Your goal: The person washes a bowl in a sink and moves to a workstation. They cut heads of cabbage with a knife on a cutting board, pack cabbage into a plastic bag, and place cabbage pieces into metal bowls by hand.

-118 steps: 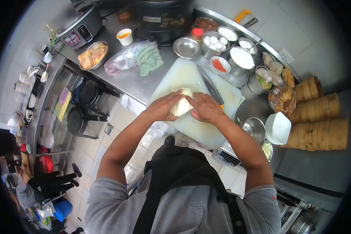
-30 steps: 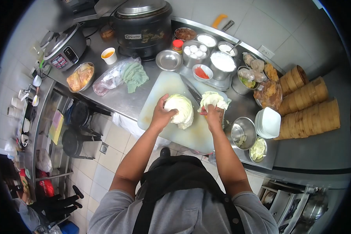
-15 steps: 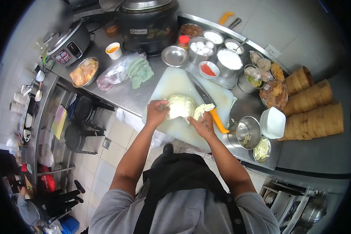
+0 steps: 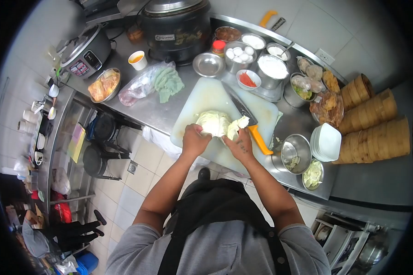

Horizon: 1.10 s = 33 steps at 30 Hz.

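A pale cabbage (image 4: 213, 122) rests on the white cutting board (image 4: 198, 98). My left hand (image 4: 196, 140) grips its near left side, with the thumb on the near edge. At the near right side, my right hand (image 4: 239, 145) is closed on a loosened cabbage leaf (image 4: 237, 126), its fingertips by the cabbage. Part of the fingers on both hands is hidden beneath the cabbage and leaf. Just to the right lies a knife (image 4: 260, 139) with an orange handle, its dark blade pointing away from me; neither hand touches it.
A steel pot (image 4: 291, 154) and a bowl of cabbage pieces (image 4: 312, 175) stand at the right. Square white dishes (image 4: 326, 142) and bamboo steamers (image 4: 371, 142) are beyond. Behind the board are a bowl of red strips (image 4: 248, 80) and an egg container (image 4: 240, 55). Another person (image 4: 43, 236) is at lower left.
My left hand has moved from the cabbage's left side toward its near edge, closer to my right hand. My right hand stays at the leaf. The whole view has shifted slightly.
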Each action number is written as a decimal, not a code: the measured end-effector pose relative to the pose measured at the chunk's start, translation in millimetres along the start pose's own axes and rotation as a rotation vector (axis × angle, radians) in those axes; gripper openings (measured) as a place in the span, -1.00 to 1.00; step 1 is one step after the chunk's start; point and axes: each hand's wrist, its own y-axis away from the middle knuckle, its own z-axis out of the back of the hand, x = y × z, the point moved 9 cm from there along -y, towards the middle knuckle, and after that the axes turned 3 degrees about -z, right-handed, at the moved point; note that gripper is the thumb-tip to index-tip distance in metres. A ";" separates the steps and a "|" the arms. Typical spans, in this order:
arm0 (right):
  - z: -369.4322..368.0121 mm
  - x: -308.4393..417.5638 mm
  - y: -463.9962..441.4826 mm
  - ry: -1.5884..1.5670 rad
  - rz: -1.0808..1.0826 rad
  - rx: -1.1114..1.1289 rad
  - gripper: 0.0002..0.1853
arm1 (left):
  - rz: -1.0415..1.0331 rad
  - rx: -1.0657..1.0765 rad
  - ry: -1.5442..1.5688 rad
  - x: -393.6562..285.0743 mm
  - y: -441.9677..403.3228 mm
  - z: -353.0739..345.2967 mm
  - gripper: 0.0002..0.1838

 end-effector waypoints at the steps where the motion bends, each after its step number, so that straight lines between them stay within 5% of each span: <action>1: 1.2 2.7 1.5 -0.001 0.022 -0.017 -0.34 | -0.002 0.002 -0.003 3.2 -3.5 1.1 -0.51; 3: 1.8 1.9 3.2 -0.004 0.041 -0.034 -0.35 | 0.146 0.185 0.056 20.6 -6.8 -13.7 -0.46; 10: -8.0 5.4 4.0 0.047 0.078 0.018 -0.38 | 0.071 0.086 0.130 3.0 -13.5 -3.2 -0.42; 15: -8.4 10.3 5.7 0.050 0.099 0.002 -0.38 | -0.080 0.064 -0.186 -14.2 -26.0 0.3 -0.43; 18: -10.2 8.4 5.2 0.037 0.116 0.005 -0.35 | 0.048 0.229 -0.185 -12.2 -28.2 -13.7 -0.46; 22: -11.2 6.3 5.7 0.015 0.138 -0.011 -0.33 | 0.000 0.018 -0.102 -12.1 -30.0 -1.2 -0.49; 25: -11.7 -0.5 2.1 0.031 0.091 0.040 -0.29 | -0.097 0.090 -0.181 -11.7 -36.2 -3.4 -0.41; 28: -12.3 -23.2 -26.0 -0.043 -0.042 0.074 -0.25 | 0.046 0.261 -0.183 20.4 -79.8 -29.2 -0.21; 29: -13.2 -36.3 -37.6 -0.134 -0.153 0.078 -0.23 | 0.047 0.260 -0.184 19.7 -95.7 -30.3 -0.21; 31: -11.2 -24.0 -54.4 -0.158 -0.167 0.164 -0.22 | 0.402 0.650 0.202 33.0 -94.4 -66.7 -0.27; 33: -19.7 -20.9 -63.6 -0.102 -0.329 0.343 -0.26 | 0.362 0.654 0.124 19.9 -105.1 -66.6 -0.34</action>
